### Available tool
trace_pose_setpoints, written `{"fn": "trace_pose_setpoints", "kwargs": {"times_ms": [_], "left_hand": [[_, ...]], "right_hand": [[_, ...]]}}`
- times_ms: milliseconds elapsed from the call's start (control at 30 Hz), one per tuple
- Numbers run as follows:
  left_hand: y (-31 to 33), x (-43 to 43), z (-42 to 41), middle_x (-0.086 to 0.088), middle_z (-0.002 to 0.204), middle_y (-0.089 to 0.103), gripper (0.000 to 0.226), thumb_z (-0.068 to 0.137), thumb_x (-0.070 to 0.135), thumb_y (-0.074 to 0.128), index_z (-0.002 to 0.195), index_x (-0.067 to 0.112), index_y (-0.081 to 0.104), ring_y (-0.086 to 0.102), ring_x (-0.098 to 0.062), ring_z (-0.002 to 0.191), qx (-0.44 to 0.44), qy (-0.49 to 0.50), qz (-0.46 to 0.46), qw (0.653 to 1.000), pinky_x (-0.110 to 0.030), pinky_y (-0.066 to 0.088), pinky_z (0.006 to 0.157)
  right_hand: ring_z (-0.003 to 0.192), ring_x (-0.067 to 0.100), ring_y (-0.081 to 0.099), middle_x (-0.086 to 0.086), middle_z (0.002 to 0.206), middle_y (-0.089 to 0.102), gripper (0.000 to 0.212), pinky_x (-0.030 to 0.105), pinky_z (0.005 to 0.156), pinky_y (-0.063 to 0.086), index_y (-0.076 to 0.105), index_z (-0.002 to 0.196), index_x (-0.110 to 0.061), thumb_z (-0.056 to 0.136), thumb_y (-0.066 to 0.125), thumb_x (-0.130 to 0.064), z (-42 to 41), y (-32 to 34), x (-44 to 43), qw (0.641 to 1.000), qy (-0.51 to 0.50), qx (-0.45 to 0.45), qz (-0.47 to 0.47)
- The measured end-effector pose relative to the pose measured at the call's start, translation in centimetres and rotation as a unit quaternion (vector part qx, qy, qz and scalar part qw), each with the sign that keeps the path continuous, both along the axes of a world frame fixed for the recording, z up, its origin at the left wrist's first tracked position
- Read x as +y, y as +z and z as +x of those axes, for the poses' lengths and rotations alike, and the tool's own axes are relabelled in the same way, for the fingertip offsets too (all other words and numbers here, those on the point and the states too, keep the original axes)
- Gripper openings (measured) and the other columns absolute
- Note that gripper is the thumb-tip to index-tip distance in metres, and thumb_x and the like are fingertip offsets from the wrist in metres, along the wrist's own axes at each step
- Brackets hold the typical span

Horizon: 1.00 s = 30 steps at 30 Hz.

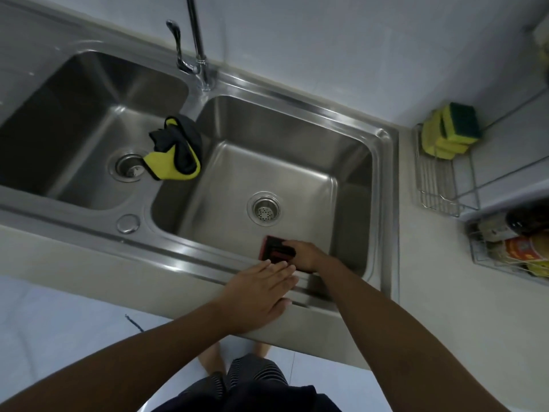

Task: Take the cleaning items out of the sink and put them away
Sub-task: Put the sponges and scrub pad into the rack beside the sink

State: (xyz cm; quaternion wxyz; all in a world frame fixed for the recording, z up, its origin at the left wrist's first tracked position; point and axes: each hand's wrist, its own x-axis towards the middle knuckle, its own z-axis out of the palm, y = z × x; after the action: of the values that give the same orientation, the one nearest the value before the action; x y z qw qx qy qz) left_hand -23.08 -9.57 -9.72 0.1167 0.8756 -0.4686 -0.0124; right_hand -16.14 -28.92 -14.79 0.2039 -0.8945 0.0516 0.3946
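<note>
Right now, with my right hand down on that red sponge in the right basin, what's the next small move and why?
Probably lift the red sponge straight up out of the right basin. Your right hand already has a grip on it by the near wall, while the left hand rests flat on the rim. The wire rack holding other sponges looks like its home.

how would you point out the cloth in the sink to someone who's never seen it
Find the double stainless steel sink and the ridge dividing its two basins. The crumpled yellow and dark grey cloth hangs over that ridge into the left basin, the sink's only soft, yellow thing.
</note>
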Motion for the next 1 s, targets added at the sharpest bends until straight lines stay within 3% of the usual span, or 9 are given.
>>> {"fn": "trace_pose_setpoints", "kwargs": {"times_ms": [67,133,300,467,600,667,833,1000], "left_hand": [[0.0,0.0,-0.1,0.002,0.131,0.062,0.047,0.091,0.044,0.037,0.124,0.021,0.061,0.057,-0.014,0.122,0.001,0.005,-0.004,1.000,-0.032,0.036,0.107],[0.1,0.0,0.0,0.001,0.131,0.062,0.045,0.091,0.043,0.038,0.123,0.020,0.062,0.057,-0.015,0.121,0.007,0.005,-0.019,1.000,-0.031,0.032,0.106],[0.1,0.0,0.1,0.001,0.129,0.063,0.044,0.090,0.043,0.040,0.120,0.021,0.064,0.058,-0.014,0.121,0.021,0.004,-0.028,0.999,-0.030,0.030,0.106],[0.4,-0.1,0.6,0.008,0.123,0.067,0.042,0.091,0.042,0.035,0.114,0.027,0.068,0.061,-0.007,0.115,0.040,-0.006,-0.046,0.998,-0.028,0.047,0.098],[1.0,-0.7,1.4,0.010,0.118,0.069,0.052,0.099,0.043,0.020,0.109,0.030,0.069,0.063,-0.004,0.110,0.056,0.019,-0.055,0.997,-0.025,0.051,0.092],[1.2,-1.6,2.3,0.003,0.121,0.068,0.052,0.099,0.044,0.022,0.111,0.025,0.069,0.064,-0.010,0.110,0.079,0.047,-0.075,0.993,-0.029,0.051,0.092],[3.0,-7.0,6.1,-0.006,0.139,0.054,0.052,0.090,0.043,0.042,0.135,0.016,0.049,0.054,-0.024,0.123,0.142,0.129,-0.138,0.972,-0.034,0.043,0.102],[4.8,-13.6,9.5,-0.009,0.152,0.036,0.078,0.086,0.045,0.058,0.148,0.011,0.026,0.038,-0.023,0.137,0.167,0.138,-0.155,0.964,-0.032,0.030,0.112]], "right_hand": [[0.118,0.028,0.057,0.004,0.131,0.061,0.045,0.041,0.104,0.042,0.057,0.127,-0.031,0.083,0.058,-0.042,0.2,-0.3,0.0,1.000,-0.002,0.004,-0.003],[0.115,0.027,0.058,0.005,0.128,0.063,0.043,0.041,0.104,0.043,0.060,0.124,-0.028,0.081,0.062,-0.030,0.3,-0.8,-0.4,1.000,-0.011,0.011,-0.008],[0.112,0.025,0.060,0.006,0.121,0.067,0.041,0.031,0.098,0.045,0.066,0.118,-0.020,0.077,0.067,-0.012,0.0,-0.6,-1.5,0.999,-0.044,-0.006,0.002],[0.104,0.025,0.063,0.012,0.113,0.070,0.032,0.038,0.098,0.048,0.067,0.114,-0.014,0.084,0.063,-0.006,-0.2,1.4,-3.0,0.980,-0.151,-0.099,0.088],[0.093,0.023,0.062,0.009,0.100,0.069,0.026,0.038,0.091,0.049,0.066,0.112,-0.012,0.087,0.059,-0.005,0.4,4.6,-4.5,0.951,-0.228,-0.151,0.144],[0.087,0.022,0.061,0.009,0.094,0.069,0.023,0.038,0.088,0.049,0.066,0.109,-0.011,0.087,0.060,-0.008,0.8,6.3,-5.2,0.935,-0.258,-0.185,0.157],[0.098,0.026,0.066,0.006,0.106,0.071,0.026,0.042,0.093,0.051,0.064,0.116,-0.017,0.091,0.058,-0.017,1.9,11.3,-7.3,0.893,-0.322,-0.253,0.185],[0.100,0.024,0.065,0.006,0.110,0.068,0.037,0.037,0.092,0.051,0.055,0.130,-0.018,0.093,0.055,-0.020,2.8,15.5,-10.7,0.856,-0.367,-0.330,0.157]]}}
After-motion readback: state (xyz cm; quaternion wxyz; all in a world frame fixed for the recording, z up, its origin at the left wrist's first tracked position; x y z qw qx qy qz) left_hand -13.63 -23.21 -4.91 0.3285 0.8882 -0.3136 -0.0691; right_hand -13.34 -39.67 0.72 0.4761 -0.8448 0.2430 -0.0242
